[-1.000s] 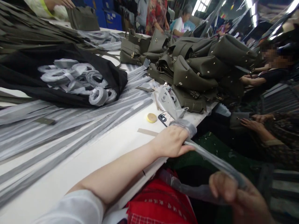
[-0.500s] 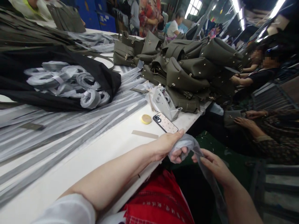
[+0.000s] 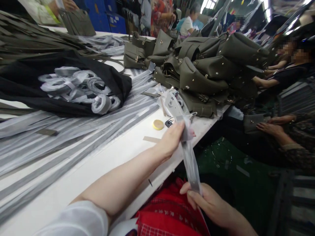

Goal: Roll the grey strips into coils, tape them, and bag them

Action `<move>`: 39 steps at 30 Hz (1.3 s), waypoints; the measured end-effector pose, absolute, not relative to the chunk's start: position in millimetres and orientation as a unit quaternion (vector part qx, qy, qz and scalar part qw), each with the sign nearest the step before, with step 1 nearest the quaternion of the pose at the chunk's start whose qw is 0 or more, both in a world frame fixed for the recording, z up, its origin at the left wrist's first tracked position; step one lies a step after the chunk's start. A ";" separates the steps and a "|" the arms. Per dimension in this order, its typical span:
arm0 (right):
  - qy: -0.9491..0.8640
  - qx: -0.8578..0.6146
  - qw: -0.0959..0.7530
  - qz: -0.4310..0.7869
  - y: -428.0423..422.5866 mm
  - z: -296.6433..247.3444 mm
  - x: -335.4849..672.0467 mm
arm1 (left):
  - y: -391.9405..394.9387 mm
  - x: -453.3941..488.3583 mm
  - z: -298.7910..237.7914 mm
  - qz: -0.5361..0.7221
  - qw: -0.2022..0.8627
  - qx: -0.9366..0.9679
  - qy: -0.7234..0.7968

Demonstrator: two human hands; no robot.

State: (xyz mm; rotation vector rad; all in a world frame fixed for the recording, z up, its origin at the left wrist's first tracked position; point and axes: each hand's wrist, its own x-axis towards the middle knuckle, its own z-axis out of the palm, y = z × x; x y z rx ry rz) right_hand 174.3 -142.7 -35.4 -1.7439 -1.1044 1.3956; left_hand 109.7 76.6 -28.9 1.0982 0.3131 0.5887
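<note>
Over the table's edge, my left hand (image 3: 173, 135) is closed around a coil of a grey strap wrapped in translucent film (image 3: 190, 160). The strap's loose length runs down from that coil to my right hand (image 3: 204, 198), whose thumb and fingers pinch it low, above the red apron (image 3: 169, 206). Behind my left hand lies a phone (image 3: 169, 123), mostly covered by the hand. Beside it is a round yellow-rimmed disc (image 3: 157, 124). A short flat taupe strip (image 3: 151, 139) lies on the white table (image 3: 123, 150), partly behind my left forearm.
A black cloth (image 3: 22, 82) to the left holds several wrapped coils (image 3: 101, 103). Long wrapped straps (image 3: 81, 137) cover the table there. Olive bags (image 3: 204, 75) are heaped at the back, a white plastic bag (image 3: 172, 102) before them. A co-worker's hands (image 3: 273, 128) hold a bag at right.
My left hand has risen with the coil and turned, now covering most of the phone. My right hand has moved down and left, and the strap between the hands is now stretched straight.
</note>
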 end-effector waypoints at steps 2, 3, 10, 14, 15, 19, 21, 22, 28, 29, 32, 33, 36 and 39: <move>-0.376 -0.640 0.428 0.515 -146.7 -25.2 170.4 | 55.6 106.4 -32.6 0.265 0.684 0.670 0.109; -0.345 -0.646 0.482 0.481 -150.0 -19.7 174.7 | 45.8 104.1 -33.7 0.237 0.624 0.741 0.073; -0.395 -0.776 0.307 0.383 -169.3 -8.2 240.3 | 29.1 102.0 -39.3 -0.017 0.503 0.864 0.023; -0.468 -0.839 0.178 0.215 -172.5 -20.9 253.1 | 32.6 111.6 -53.3 -0.203 0.698 0.683 0.068; -0.477 -0.843 0.161 0.188 -172.5 -24.2 253.1 | 32.3 113.2 -56.3 -0.221 0.738 0.634 0.071; -0.461 -0.844 0.175 0.210 -168.3 -38.0 245.1 | 32.6 116.4 -61.2 -0.221 0.859 0.451 0.099; -0.422 -0.837 0.239 0.254 -165.1 -46.6 237.8 | 35.7 117.4 -60.7 -0.210 0.886 0.397 0.111; -0.401 -0.828 0.279 0.277 -163.5 -51.3 233.5 | 37.7 118.0 -60.6 -0.206 0.897 0.374 0.116; -0.334 -0.711 0.476 0.395 -150.0 -77.3 200.2 | 42.4 121.7 -65.0 -0.157 0.947 0.260 0.104; -0.322 -0.703 0.487 0.406 -145.8 -79.9 193.5 | 40.7 121.8 -65.9 -0.145 0.954 0.243 0.100; -0.255 -0.685 0.531 0.429 -130.9 -83.8 175.1 | 34.7 121.1 -66.8 -0.118 0.973 0.180 0.089; -0.226 -0.678 0.552 0.430 -126.3 -83.8 171.0 | 33.3 120.9 -66.9 -0.111 0.977 0.159 0.083; -0.147 -0.675 0.602 0.400 -119.7 -79.5 170.8 | 33.8 121.3 -68.1 -0.102 0.981 0.153 0.069; -0.150 -0.711 0.587 0.356 -129.0 -66.2 191.3 | 39.0 121.9 -69.7 -0.054 0.944 0.310 0.099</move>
